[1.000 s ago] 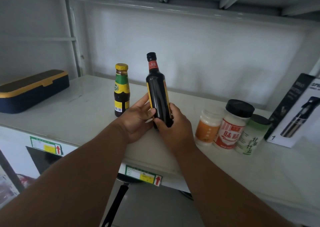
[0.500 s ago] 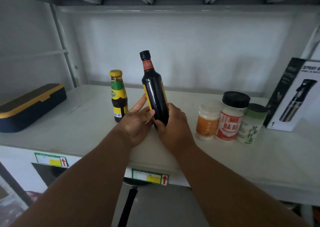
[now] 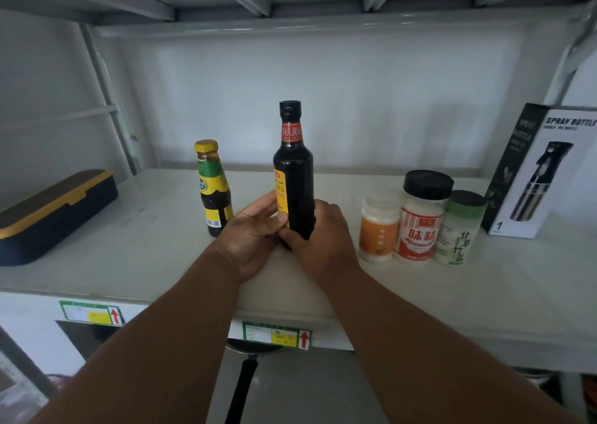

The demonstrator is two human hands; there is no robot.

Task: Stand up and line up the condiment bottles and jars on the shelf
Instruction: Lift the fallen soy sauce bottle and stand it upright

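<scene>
Dark glass soy sauce bottle (image 3: 295, 178), tall, slim-necked, black cap, red neck band, yellow side label; upright at centre frame, base low over the white shelf (image 3: 129, 246), contact with the shelf hidden by the hands. Left hand (image 3: 250, 233): reaches in from lower left, forearm bare, fingers curled round the bottle's lower left side, thumb laid across the yellow label. Right hand (image 3: 319, 236): reaches in from lower right, fingers wrapped round the base from the right, back of hand toward camera. Both grips close and firm on the bottle.

Green-labelled sauce bottle (image 3: 214, 189): brown glass, yellow metal cap, barcode low on label; upright just left of the hands.

Orange-labelled jar (image 3: 379, 230), white plastic, rounded; red-labelled jar (image 3: 423, 217), white granules, broad black lid; green-lidded jar (image 3: 458, 230), pale contents. All three upright, side by side, touching or nearly so, centre right.

Spray bottle box (image 3: 542, 175): cardboard, black-and-white print, standing at right edge.

Navy case (image 3: 53, 212): oblong, rounded corners, yellow trim, at left edge.

Shelf surface: smooth, matte white, faintly scuffed; green price tags (image 3: 276, 334) on front lip.
</scene>
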